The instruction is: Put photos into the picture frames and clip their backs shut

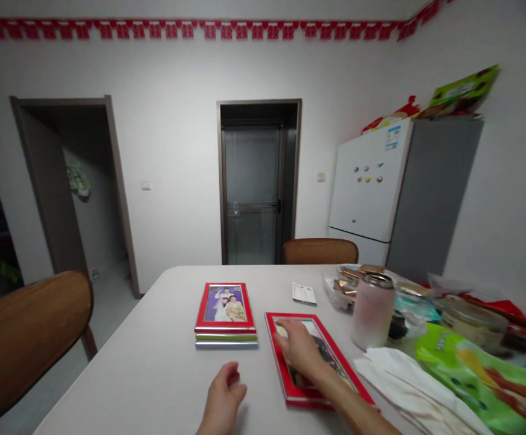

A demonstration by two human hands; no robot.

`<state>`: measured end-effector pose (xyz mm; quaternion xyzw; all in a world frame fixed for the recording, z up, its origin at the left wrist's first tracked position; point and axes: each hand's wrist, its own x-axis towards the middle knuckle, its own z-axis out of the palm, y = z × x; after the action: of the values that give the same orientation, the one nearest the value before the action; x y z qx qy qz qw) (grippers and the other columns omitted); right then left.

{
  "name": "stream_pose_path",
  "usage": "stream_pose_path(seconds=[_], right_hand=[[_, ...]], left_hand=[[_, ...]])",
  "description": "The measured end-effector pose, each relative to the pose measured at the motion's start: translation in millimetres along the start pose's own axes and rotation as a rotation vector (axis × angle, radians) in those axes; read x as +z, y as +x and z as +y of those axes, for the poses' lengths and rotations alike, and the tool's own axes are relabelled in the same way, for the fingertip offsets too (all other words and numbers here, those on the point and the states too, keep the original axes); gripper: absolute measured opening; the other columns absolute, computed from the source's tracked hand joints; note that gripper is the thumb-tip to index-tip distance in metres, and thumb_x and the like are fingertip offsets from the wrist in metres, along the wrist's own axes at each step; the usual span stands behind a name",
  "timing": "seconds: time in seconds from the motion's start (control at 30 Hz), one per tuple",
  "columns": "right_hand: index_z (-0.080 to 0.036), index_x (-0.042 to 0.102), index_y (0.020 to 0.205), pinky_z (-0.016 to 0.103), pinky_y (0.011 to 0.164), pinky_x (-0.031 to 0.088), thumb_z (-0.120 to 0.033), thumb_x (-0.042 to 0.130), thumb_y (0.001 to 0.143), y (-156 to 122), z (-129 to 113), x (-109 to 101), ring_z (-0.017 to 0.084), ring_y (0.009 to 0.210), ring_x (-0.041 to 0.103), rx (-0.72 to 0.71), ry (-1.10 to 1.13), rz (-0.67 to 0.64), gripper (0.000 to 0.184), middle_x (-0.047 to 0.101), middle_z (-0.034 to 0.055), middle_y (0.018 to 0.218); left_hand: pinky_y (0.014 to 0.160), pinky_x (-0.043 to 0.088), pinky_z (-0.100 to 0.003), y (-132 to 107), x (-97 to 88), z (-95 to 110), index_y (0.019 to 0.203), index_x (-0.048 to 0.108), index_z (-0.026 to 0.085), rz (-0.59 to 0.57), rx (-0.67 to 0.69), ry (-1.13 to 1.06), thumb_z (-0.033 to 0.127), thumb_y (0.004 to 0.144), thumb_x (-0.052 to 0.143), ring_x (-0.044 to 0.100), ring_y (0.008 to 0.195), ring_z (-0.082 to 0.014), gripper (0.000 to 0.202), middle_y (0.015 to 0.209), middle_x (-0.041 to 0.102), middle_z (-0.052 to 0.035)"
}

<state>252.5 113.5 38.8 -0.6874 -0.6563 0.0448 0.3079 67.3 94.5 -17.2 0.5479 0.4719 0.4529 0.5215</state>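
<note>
My right hand (301, 349) lies over a red picture frame (305, 401) that rests flat and slightly turned on the table. Its fingers are bent together against the picture side, and whatever may be under them is hidden. Much of the photo is covered by the hand and forearm. To the left of that frame my left hand (223, 393) hovers low over the table, empty, its fingers loosely curled and the thumb apart. Beyond it sits a neat stack of picture frames; the top red frame (225, 326) shows a couple in wedding clothes, with green and silvery edges beneath.
A small white card (304, 293) lies behind the frames. On the right are a pink tumbler (373, 311), a white cloth (414, 386), a green snack bag (480, 374) and a clear plastic container (473, 320). Brown chairs (31, 338) stand around the white table (136, 374).
</note>
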Motion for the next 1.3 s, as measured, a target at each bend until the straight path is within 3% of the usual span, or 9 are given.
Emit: stream_pose_path(seconds=[0.23, 0.37, 0.53, 0.67, 0.77, 0.9, 1.0, 1.13, 1.3], right_hand=[[-0.018, 0.056, 0.096, 0.035, 0.084, 0.031, -0.017, 0.053, 0.069, 18.1, -93.2, 53.0, 0.022, 0.099, 0.043, -0.289, -0.096, -0.096, 0.028, 0.054, 0.0086, 0.101], [-0.019, 0.057, 0.082, 0.033, 0.082, 0.030, -0.018, 0.051, 0.069, -13.1, -111.3, 39.7, 0.020, 0.092, 0.044, -0.356, -0.119, -0.117, 0.015, 0.055, 0.0057, 0.093], [-0.021, 0.057, 0.081, 0.035, 0.083, 0.032, -0.021, 0.057, 0.062, -73.5, -117.4, 13.1, 0.022, 0.095, 0.044, -0.358, 0.089, -0.187, 0.019, 0.054, 0.0052, 0.097], [-0.021, 0.050, 0.105, 0.035, 0.093, 0.029, -0.030, 0.050, 0.068, -96.8, -113.3, -2.7, 0.021, 0.110, 0.039, -0.109, 0.645, -0.201, 0.038, 0.046, 0.0072, 0.119], [-0.022, 0.037, 0.119, 0.035, 0.087, 0.037, -0.044, 0.041, 0.073, -104.2, -106.8, -17.0, 0.020, 0.109, 0.043, 0.179, 1.083, -0.148, 0.051, 0.045, 0.0068, 0.121], [-0.016, 0.045, 0.111, 0.036, 0.075, 0.044, -0.053, 0.040, 0.071, -117.7, -93.3, -32.6, 0.024, 0.096, 0.054, 0.438, 1.405, -0.223, 0.054, 0.057, 0.0110, 0.108], [-0.014, 0.051, 0.103, 0.035, 0.072, 0.046, -0.037, 0.051, 0.065, -125.5, -78.8, -31.2, 0.024, 0.086, 0.058, 0.461, 1.364, -0.289, 0.044, 0.062, 0.0104, 0.098], [-0.014, 0.053, 0.101, 0.033, 0.069, 0.047, -0.023, 0.048, 0.061, -126.4, -56.0, -12.1, 0.023, 0.083, 0.060, 0.338, 1.091, -0.360, 0.041, 0.064, 0.0089, 0.094], [-0.013, 0.049, 0.106, 0.028, 0.072, 0.045, -0.020, 0.044, 0.062, -125.4, -34.1, 8.0, 0.020, 0.083, 0.059, 0.215, 0.613, -0.244, 0.045, 0.063, 0.0091, 0.096]], left_hand=[[0.082, 0.043, -0.029, -6.0, -41.0, -5.2, 0.089, 0.051, 0.012, 0.084, -0.100, -0.192, 0.028, 0.060, 0.066, 0.057, 0.093, -0.0217, 0.035, 0.099, 0.059, -0.0147], [0.076, 0.046, -0.032, -21.8, -54.6, 5.4, 0.093, 0.050, 0.013, 0.078, -0.155, -0.342, 0.047, 0.066, 0.058, 0.060, 0.089, -0.0219, 0.044, 0.097, 0.060, -0.0147], [0.079, 0.045, -0.032, -50.0, -43.8, 33.2, 0.098, 0.054, 0.015, 0.099, 0.103, -0.552, 0.046, 0.069, 0.054, 0.056, 0.094, -0.0230, 0.043, 0.097, 0.062, -0.0089], [0.084, 0.042, -0.035, -79.4, -29.3, 48.2, 0.106, 0.052, 0.011, 0.203, 0.202, -0.290, 0.037, 0.072, 0.053, 0.055, 0.096, -0.0254, 0.042, 0.099, 0.062, -0.0103], [0.090, 0.038, -0.035, -102.9, -25.9, 52.3, 0.116, 0.045, 0.015, 0.094, 0.421, 0.039, 0.026, 0.078, 0.047, 0.048, 0.106, -0.0228, 0.040, 0.114, 0.054, -0.0095], [0.093, 0.036, -0.036, -122.2, -30.5, 38.1, 0.120, 0.042, 0.021, -0.137, 0.830, 0.551, 0.019, 0.076, 0.047, 0.041, 0.113, -0.0231, 0.044, 0.124, 0.045, -0.0094], [0.087, 0.042, -0.036, -125.2, -32.4, 13.7, 0.119, 0.043, 0.023, -0.221, 0.931, 0.851, 0.018, 0.078, 0.045, 0.045, 0.110, -0.0243, 0.042, 0.121, 0.047, -0.0103], [0.079, 0.049, -0.033, -121.9, -29.8, -9.6, 0.113, 0.047, 0.029, -0.249, 0.869, 1.048, 0.020, 0.081, 0.043, 0.050, 0.104, -0.0242, 0.033, 0.116, 0.053, -0.0064], [0.080, 0.048, -0.034, -117.0, -43.5, 0.2, 0.113, 0.046, 0.023, -0.382, 0.766, 1.020, 0.036, 0.074, 0.054, 0.052, 0.101, -0.0254, 0.042, 0.115, 0.054, -0.0109]])
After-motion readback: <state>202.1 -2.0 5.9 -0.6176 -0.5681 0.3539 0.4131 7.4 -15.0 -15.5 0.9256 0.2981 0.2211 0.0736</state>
